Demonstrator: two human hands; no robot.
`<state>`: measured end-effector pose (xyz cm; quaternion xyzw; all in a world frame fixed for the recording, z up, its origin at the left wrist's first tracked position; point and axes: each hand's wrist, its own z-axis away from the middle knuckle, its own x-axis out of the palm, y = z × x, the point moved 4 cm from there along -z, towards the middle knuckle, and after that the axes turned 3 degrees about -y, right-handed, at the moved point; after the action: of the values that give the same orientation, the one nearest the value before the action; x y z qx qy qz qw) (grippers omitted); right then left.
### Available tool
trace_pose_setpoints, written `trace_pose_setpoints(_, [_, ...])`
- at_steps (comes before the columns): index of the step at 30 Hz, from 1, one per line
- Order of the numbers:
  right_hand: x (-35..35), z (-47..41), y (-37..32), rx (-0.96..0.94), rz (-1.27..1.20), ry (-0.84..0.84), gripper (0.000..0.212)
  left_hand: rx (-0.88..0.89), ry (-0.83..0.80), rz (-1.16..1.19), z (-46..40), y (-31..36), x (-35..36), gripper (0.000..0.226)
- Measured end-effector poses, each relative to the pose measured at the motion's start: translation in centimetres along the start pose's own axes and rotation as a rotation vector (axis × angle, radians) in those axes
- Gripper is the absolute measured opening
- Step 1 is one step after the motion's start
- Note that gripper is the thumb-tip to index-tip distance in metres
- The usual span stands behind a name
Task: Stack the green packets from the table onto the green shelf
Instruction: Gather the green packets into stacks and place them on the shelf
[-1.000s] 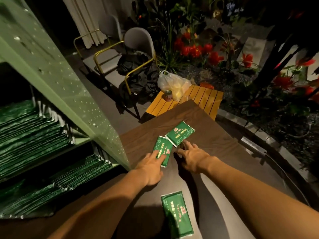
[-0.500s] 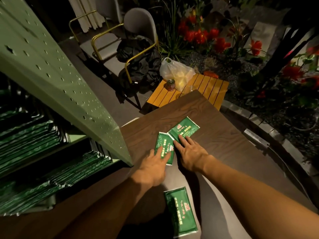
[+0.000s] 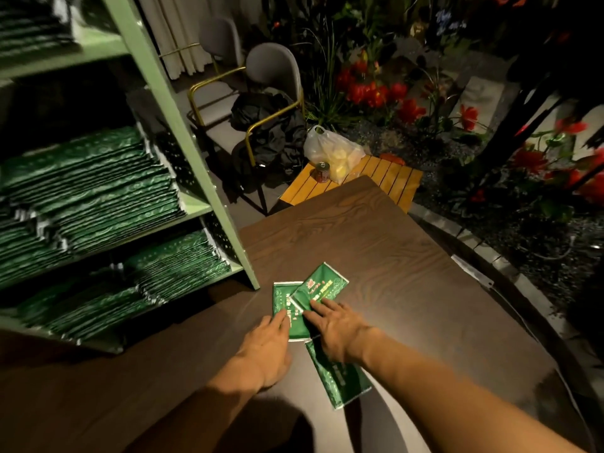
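Note:
Three green packets lie on the dark wooden table [image 3: 376,243]. The far packet [image 3: 325,284] overlaps the middle packet [image 3: 287,305]; the near packet [image 3: 340,377] lies partly under my right wrist. My left hand [image 3: 266,348] rests flat with its fingertips on the middle packet's near left part. My right hand [image 3: 333,328] lies with straight fingers on the far packet's near end. The green shelf [image 3: 183,132] stands to the left, its boards loaded with stacks of green packets [image 3: 91,188].
Behind the table stands a low orange slatted table [image 3: 385,181] with a plastic bag [image 3: 333,152] and a can [image 3: 322,171]. Grey chairs [image 3: 271,70] with dark clothing stand beyond. Red-flowered plants [image 3: 376,93] and a stone kerb [image 3: 483,256] line the right.
My right hand has slid the far packet toward me so it overlaps the middle one. Both packets have come closer to the near packet. The camera has turned left, showing more shelf.

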<state>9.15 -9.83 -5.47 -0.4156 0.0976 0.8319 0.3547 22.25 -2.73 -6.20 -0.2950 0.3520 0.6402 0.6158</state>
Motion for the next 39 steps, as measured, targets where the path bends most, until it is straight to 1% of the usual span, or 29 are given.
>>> trace_pose_setpoints(4, [1.1, 0.5, -4.0, -0.045, 0.029, 0.014, 0.074, -0.033, 0.009, -0.01, 3.7, -1.0, 2.1, 0.07])
trace_pose_setpoints(9, [2.5, 1.6, -8.4, -0.086, 0.191, -0.017, 0.072, -0.049, 0.03, 0.012, 7.6, -2.4, 4.6, 0.063])
trace_pose_setpoints(14, [4.2, 2.9, -12.7, -0.119, 0.251, -0.059, 0.071, -0.073, 0.046, 0.054, 11.6, -3.3, 7.2, 0.049])
trace_pose_setpoints(20, [5.9, 5.2, -16.2, -0.171, 0.234, -0.061, 0.071, -0.101, 0.042, 0.067, 14.9, -4.4, 9.3, 0.033])
trace_pose_setpoints(24, [6.9, 6.6, -17.9, -0.228, 0.231, -0.032, 0.068, -0.119, 0.046, 0.063, 16.7, -4.9, 9.6, 0.03])
trace_pose_setpoints(27, [7.7, 6.9, -18.5, -0.269, 0.214, -0.033, 0.06, -0.127, 0.028, 0.066, 17.5, -5.3, 10.0, 0.027])
trace_pose_setpoints(30, [7.8, 7.7, -19.2, -0.288, 0.237, -0.071, 0.045, -0.125, 0.011, 0.093, 18.4, -5.8, 10.6, 0.024])
trace_pose_setpoints(32, [7.3, 7.9, -19.8, -0.293, 0.225, -0.079, 0.036, -0.092, 0.03, 0.068, 18.6, -5.9, 10.7, 0.032])
trace_pose_setpoints(35, [6.3, 7.1, -19.8, -0.312, 0.171, -0.007, 0.03, -0.085, 0.099, 0.053, 18.2, -5.9, 10.5, 0.071])
trace_pose_setpoints(37, [5.8, 5.9, -19.3, -0.308, 0.096, 0.089, 0.035, -0.096, 0.097, 0.114, 17.9, -6.2, 10.5, 0.091])
trace_pose_setpoints(39, [5.7, 4.7, -18.7, -0.304, 0.034, 0.18, 0.048, -0.092, 0.073, 0.154, 17.5, -6.4, 10.7, 0.1])
